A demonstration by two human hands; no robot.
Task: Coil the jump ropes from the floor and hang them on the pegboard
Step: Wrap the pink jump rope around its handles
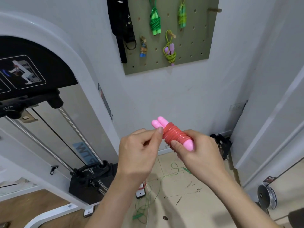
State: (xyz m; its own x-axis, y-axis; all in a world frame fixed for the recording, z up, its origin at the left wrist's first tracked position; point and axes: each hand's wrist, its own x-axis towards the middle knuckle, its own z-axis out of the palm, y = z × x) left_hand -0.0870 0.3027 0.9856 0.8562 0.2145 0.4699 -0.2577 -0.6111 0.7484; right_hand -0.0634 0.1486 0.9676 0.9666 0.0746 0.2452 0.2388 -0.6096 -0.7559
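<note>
A pink-handled jump rope (174, 133) is held at chest height, its red cord wound tightly around both handles. My right hand (197, 152) grips the bundle's lower end. My left hand (139, 150) pinches the cord at the upper end of the winding, just below the two handle tips. On the wall above hangs the olive pegboard (194, 51) with a green coiled rope (155, 22), a lime coiled rope (182, 17), a purple-handled rope (170, 50) and a small blue-handled bundle (143, 47). A thin green rope (148, 201) lies loose on the floor below.
A white cable machine (54, 112) with a black weight stack fills the left. Black straps (121, 27) hang beside the pegboard. A bare wooden peg (214, 9) sticks out at the board's top right. A black bracket (221, 142) sits in the corner, a round weight (266, 197) at right.
</note>
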